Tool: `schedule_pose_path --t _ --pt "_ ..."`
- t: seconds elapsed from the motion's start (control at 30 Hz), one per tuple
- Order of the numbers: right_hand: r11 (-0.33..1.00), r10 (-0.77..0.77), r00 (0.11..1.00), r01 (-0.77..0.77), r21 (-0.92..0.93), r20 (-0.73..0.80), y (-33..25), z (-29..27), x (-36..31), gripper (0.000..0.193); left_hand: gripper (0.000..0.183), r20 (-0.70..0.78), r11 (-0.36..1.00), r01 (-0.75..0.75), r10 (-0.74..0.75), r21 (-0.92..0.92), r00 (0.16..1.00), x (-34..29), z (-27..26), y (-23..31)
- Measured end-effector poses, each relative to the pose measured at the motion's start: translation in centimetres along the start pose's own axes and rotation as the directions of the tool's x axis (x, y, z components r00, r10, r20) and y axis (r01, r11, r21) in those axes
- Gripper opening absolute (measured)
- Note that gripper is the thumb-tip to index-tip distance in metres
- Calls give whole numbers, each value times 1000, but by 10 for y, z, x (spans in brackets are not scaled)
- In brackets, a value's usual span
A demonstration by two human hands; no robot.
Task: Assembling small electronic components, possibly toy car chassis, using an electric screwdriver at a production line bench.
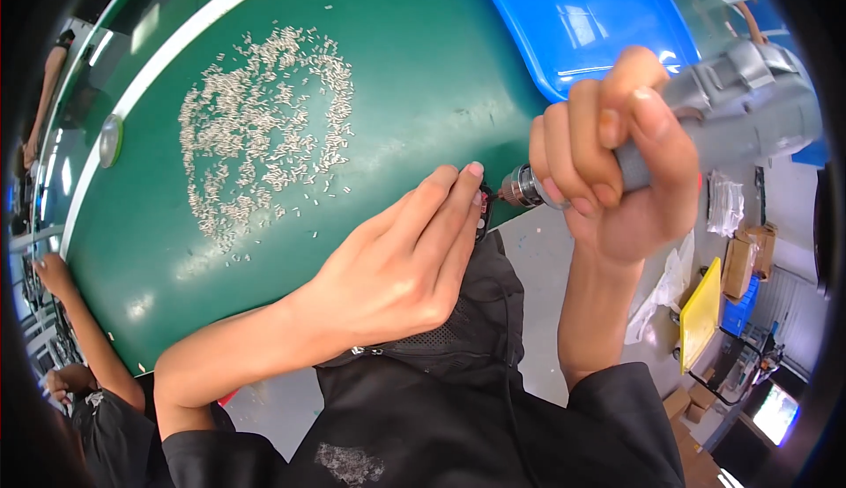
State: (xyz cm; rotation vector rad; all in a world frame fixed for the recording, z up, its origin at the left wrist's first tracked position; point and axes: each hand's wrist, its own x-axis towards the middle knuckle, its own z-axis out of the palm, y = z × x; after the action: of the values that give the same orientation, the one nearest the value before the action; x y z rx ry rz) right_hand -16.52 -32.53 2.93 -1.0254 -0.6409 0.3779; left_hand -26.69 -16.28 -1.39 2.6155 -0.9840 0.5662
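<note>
My right hand (612, 153) is wrapped round a grey power screwdriver (749, 104) with a metal chuck. Its tip points left, right beside the fingertips of my left hand (401, 259). The left fingers are long and pressed together over a small dark part (483, 222) with a bit of red, at the near edge of the green table (423, 74). Most of that part is hidden under the fingers, so its kind does not show. Left of my hands, many small silver pin-like pieces (264, 126) lie loosely spread on the table.
A blue plastic tray (538, 47) rests at the far right of the table. At the far left edge sits a small round dish (110, 141). Another person's arm (101, 338) reaches in from the left. Boxes (738, 268) and a yellow panel (701, 316) stand off to the right.
</note>
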Motion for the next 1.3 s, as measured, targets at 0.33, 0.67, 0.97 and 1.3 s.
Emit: schedule_pose_path --t 0.33,0.67,0.97,1.3 --pt "993 -41 997 47 104 -62 1 11 -8 17 35 -5 997 43 -43 57 999 -4 -8 12" --pt "999 -27 997 30 42 -70 0 18 -8 15 35 -32 993 115 -114 19 993 -12 -9 20" --pt "988 -100 986 114 101 -132 -1 7 -14 13 36 -51 989 147 -145 28 988 -6 -1 22" --pt "969 -132 972 168 184 -193 -7 8 -26 19 46 -78 874 485 -486 -30 871 -82 -68 19"
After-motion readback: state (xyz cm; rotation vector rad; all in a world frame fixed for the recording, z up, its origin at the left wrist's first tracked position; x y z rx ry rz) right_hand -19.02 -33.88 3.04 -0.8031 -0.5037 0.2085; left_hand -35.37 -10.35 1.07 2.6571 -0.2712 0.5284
